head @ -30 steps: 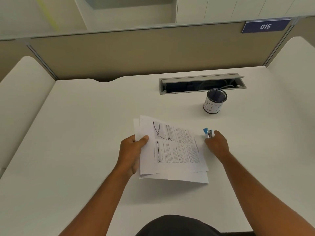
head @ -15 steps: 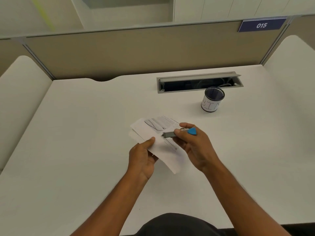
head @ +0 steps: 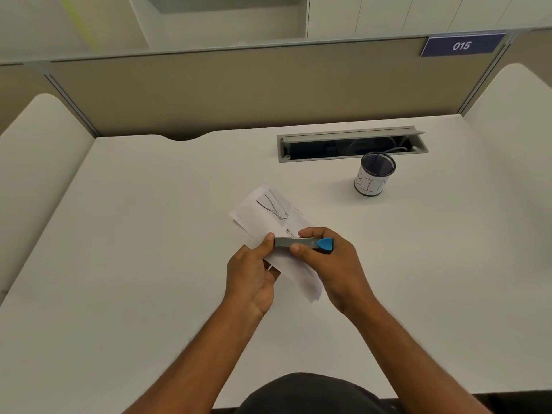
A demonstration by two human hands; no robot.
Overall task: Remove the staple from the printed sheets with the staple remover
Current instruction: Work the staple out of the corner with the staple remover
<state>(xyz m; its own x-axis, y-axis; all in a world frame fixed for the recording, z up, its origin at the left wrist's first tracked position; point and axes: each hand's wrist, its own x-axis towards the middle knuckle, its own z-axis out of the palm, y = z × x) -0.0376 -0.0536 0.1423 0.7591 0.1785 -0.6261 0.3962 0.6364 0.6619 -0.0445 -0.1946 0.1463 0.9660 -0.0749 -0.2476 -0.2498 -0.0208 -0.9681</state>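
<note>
Head view looks down on a white desk [head: 149,264] closed in by a tan partition [head: 239,91] with a blue plate reading 015 [head: 461,45] at its top right. Set into the desk near the back is an open grey cable tray [head: 351,144] with cables inside. Just in front of its right part stands a dark mesh cup [head: 375,173] wrapped in a white label with hand-drawn letters. Nothing lies between the cup and the hands; the desk around them is bare white surface.

Both forearms reach in from the bottom edge and meet near the middle. The left hand [head: 254,276] is turned with its thumb up, thumb on top of the printed sheets [head: 268,216] and the other fingers curled beneath, gripping the sheets at their near left part. The sheets are lifted off the desk and tilted, their far corner pointing away to the upper left; a small dark mark near that left corner may be the staple, though it is too small to tell.

The right hand [head: 328,264] grips the staple remover [head: 301,243], thumb on its near side and fingers curled over the far side. The tool lies level across the sheets, its metal end beside the left thumb tip and its blue end poking out to the right
</note>
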